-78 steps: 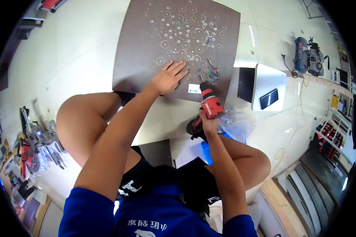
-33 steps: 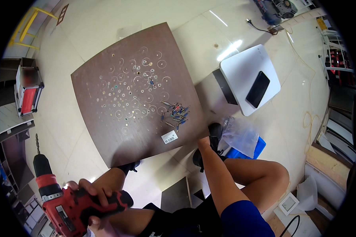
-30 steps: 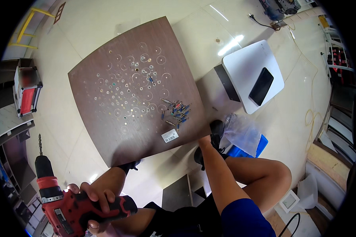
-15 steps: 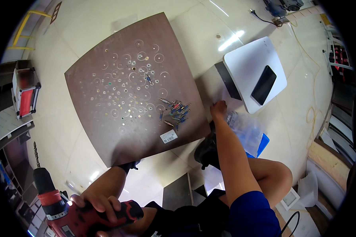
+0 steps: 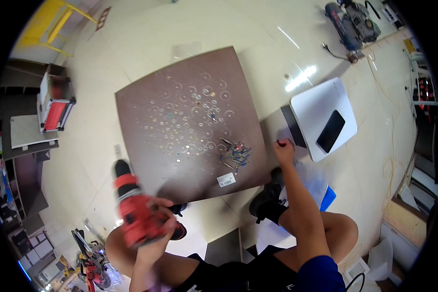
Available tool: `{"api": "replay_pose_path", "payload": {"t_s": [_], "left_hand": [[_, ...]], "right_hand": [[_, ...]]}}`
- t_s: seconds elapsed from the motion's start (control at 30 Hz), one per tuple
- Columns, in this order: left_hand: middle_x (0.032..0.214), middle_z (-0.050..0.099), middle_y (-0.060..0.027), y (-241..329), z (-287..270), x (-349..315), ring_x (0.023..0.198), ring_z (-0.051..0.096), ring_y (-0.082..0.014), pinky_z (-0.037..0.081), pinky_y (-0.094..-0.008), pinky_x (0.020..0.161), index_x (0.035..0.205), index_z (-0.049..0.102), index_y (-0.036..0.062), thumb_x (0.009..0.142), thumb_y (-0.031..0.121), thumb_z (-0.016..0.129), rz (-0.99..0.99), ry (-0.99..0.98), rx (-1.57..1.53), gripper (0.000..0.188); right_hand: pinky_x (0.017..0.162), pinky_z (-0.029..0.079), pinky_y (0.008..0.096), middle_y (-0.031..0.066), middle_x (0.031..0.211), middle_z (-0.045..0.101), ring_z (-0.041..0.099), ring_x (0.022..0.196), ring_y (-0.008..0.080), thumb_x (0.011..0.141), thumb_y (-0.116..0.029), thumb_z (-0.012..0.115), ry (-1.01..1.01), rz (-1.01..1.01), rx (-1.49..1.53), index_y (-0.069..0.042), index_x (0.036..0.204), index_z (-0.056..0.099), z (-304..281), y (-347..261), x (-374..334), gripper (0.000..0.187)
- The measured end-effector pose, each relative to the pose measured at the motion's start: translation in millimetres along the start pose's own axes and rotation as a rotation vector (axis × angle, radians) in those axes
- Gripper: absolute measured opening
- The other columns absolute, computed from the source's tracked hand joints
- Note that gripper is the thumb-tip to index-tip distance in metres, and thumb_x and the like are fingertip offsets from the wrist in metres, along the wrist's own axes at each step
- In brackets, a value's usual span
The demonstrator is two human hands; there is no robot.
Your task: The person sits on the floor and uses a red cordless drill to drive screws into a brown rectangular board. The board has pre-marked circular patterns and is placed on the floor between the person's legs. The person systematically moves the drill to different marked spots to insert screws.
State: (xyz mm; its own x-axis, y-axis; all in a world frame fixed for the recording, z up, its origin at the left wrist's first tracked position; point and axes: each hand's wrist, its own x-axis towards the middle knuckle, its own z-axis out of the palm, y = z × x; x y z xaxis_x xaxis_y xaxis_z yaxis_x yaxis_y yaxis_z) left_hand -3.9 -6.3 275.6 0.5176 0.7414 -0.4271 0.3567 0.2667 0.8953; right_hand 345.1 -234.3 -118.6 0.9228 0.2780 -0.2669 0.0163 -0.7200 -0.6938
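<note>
My left hand grips a red and black cordless drill. The drill stands near the lower left edge of a brown board, its front end blurred by motion. Small round holes and scribed circles cover the middle of the board. A pile of small blue and metallic pieces lies at its right, close to a white label. My right hand is closed just right of the board, beside a dark box side under a white top. What its fingers hold is too small to name.
A black phone rests on the white top. Clear plastic wrap and a blue item lie by my right forearm. A dark machine stands at the far right. Shelving and a red-sided case line the left.
My left hand has brought the drill up and right, from the lower left corner toward the board. My right hand remains beside the white top. The whole view has shifted.
</note>
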Motion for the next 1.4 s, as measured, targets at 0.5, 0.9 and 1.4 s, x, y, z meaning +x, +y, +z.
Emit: {"api": "replay_pose_path", "payload": {"t_s": [0.5, 0.9, 1.4], "left_hand": [[0.111, 0.066, -0.0012, -49, -3, -3, 0.101, 0.065, -0.0118, 0.053, -0.0316, 0.091, 0.125, 0.058, 0.0067, 0.083, -0.002, 0.076, 0.039, -0.058, 0.026, 0.046], [0.12, 0.069, -0.0264, -157, -4, 74, 0.113, 0.066, -0.046, 0.052, -0.0559, 0.098, 0.129, 0.056, 0.0027, 0.078, 0.02, 0.08, 0.226, 0.098, 0.783, 0.059], [0.119, 0.068, -0.0279, -226, -16, 107, 0.112, 0.066, -0.0465, 0.055, -0.0505, 0.099, 0.123, 0.055, -0.0042, 0.078, 0.023, 0.081, 0.212, 0.018, 1.203, 0.058]], "right_hand": [[0.073, 0.058, 0.0346, 0.0108, 0.081, 0.076, 0.072, 0.075, 0.0189, 0.084, -0.018, 0.081, -0.361, -0.34, 0.062, 0.0, 0.09, 0.074, 25, -188, -12, 0.021], [0.085, 0.056, 0.0277, 0.0022, 0.099, 0.073, 0.069, 0.092, 0.0099, 0.098, -0.003, 0.068, -1.393, -0.074, 0.386, -0.005, 0.11, 0.071, -215, -178, -284, 0.013], [0.093, 0.052, 0.0311, 0.0108, 0.112, 0.073, 0.067, 0.105, 0.0174, 0.097, -0.016, 0.07, -1.007, 0.029, 0.34, -0.002, 0.117, 0.068, -348, -102, -510, 0.025]]}}
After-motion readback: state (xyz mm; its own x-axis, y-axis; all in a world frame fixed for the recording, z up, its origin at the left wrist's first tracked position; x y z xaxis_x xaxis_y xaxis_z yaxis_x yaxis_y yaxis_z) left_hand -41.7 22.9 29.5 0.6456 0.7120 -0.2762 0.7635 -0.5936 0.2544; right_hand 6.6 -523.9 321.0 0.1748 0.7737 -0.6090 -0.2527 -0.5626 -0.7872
